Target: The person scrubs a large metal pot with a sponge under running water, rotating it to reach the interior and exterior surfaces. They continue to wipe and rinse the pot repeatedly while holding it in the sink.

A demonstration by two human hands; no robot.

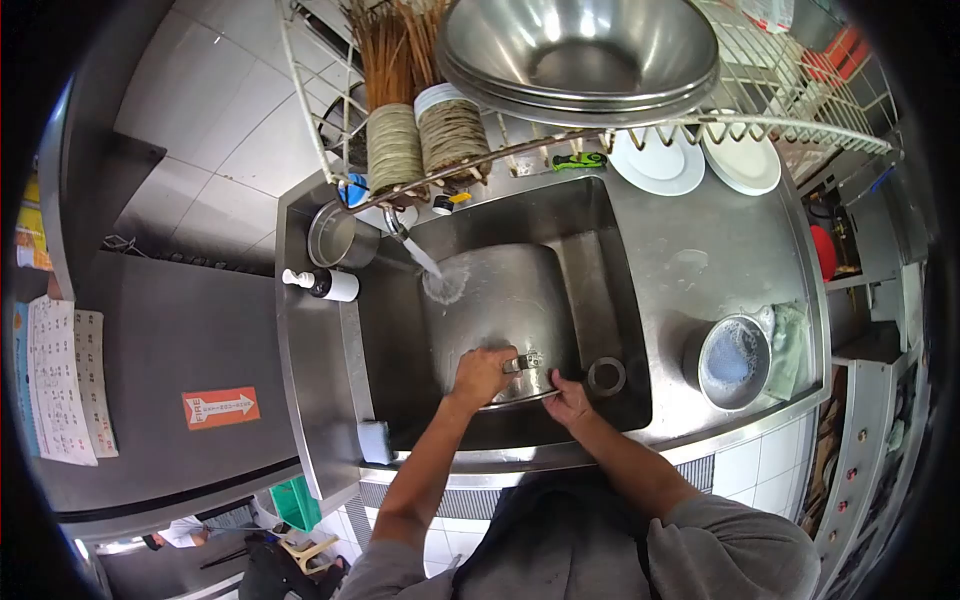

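Near the centre of the frame, the person's left hand (485, 372) grasps the handle (534, 360) of a broad metal lid (500, 300) in the sink (628, 400), while the right hand (570, 398) pinches its edge. Wet, it is probably stiff and slippery, best held by handle and edge; its underside is hidden.
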